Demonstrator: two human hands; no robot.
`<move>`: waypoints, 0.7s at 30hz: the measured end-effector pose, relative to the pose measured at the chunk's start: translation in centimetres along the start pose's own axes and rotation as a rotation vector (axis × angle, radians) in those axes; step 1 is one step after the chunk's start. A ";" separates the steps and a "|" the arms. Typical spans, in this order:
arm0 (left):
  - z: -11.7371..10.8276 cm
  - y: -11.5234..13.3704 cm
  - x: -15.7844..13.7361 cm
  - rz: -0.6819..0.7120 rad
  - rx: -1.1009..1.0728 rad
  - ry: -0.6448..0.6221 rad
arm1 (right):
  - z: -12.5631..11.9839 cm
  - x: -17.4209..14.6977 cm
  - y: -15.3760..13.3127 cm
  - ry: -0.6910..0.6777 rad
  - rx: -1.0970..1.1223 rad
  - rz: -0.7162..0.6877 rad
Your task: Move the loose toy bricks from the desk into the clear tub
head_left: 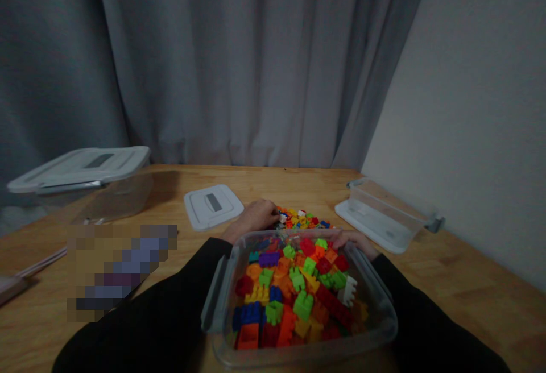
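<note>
While left hand (255, 215) touches brick pile (302, 219), right hand (355, 241) behind tub (298, 299)

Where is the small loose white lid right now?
In the head view, the small white lid lies flat on the wooden table, left of centre, just left of the left hand.

bricks (294, 296) in tub (213, 299) (lid (212, 206) behind)

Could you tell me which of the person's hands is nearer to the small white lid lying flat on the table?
The left hand: it lies just right of the white lid. The right hand is farther right, behind the brick-filled container.
</note>
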State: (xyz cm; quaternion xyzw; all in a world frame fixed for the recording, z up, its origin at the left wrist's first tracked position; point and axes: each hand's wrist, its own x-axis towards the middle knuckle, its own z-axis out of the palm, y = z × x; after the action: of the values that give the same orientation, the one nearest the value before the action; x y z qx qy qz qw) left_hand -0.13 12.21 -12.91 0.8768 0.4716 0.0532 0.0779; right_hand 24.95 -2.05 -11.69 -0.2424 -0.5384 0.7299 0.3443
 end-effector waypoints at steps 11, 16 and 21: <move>-4.1 0.6 -0.9 0.148 -0.033 0.106 | -0.7 0.2 0.5 0.017 -0.065 -0.053; -8.7 2.2 -3.3 0.244 -0.086 0.203 | -0.7 0.1 0.5 0.033 -0.085 -0.032; -12.0 6.1 -6.8 0.386 -0.101 0.164 | 0.0 -0.1 -0.2 0.041 -0.169 0.007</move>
State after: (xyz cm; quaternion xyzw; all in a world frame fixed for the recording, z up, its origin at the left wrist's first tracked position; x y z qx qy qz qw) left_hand -0.90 4.30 -0.10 0.9385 0.2964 0.1618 0.0717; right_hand 25.09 -2.12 -11.48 -0.2875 -0.5901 0.6779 0.3310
